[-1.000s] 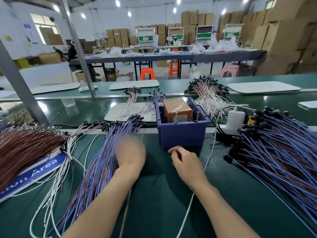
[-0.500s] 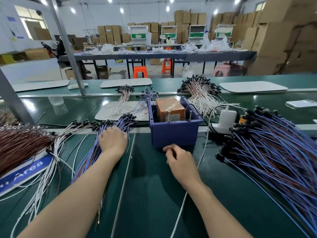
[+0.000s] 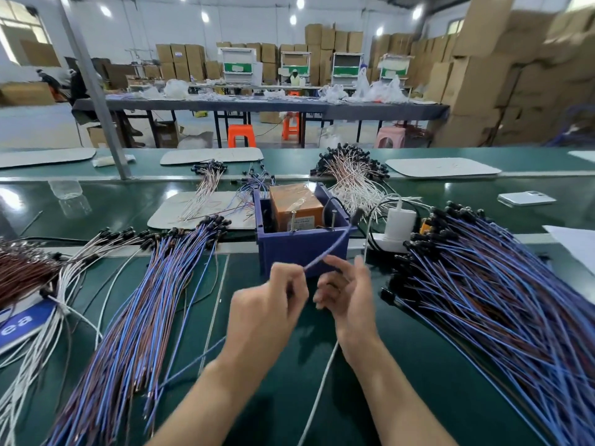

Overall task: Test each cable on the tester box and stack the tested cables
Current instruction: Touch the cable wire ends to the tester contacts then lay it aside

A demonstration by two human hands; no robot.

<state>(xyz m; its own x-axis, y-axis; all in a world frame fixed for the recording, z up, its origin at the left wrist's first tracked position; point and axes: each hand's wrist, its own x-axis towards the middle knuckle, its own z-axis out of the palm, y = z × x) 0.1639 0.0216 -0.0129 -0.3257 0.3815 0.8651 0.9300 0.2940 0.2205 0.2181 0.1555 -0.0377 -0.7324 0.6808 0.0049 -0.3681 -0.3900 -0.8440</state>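
My left hand [image 3: 269,304] pinches a blue cable [image 3: 331,249] in front of the tester box [image 3: 302,249], a blue plastic tub with an orange unit inside. The cable rises to the right, and its black connector end blurs beside the box's right rim. My right hand [image 3: 346,294] hovers just right of the left hand with fingers loosely spread, holding nothing I can see. A pile of blue and brown cables [image 3: 145,300] lies at the left. A bigger pile of the same cables [image 3: 502,300] fans out at the right.
A white charger on a power strip [image 3: 397,225] sits right of the box, and its white cord [image 3: 317,391] runs toward me under my right wrist. White cables [image 3: 42,317] and a brown bundle [image 3: 22,272] lie far left. A phone [image 3: 526,198] rests on the belt.
My left hand left the cable pile at the left and came to the middle with one blue cable raised. My right hand lifted off the table and its fingers opened.
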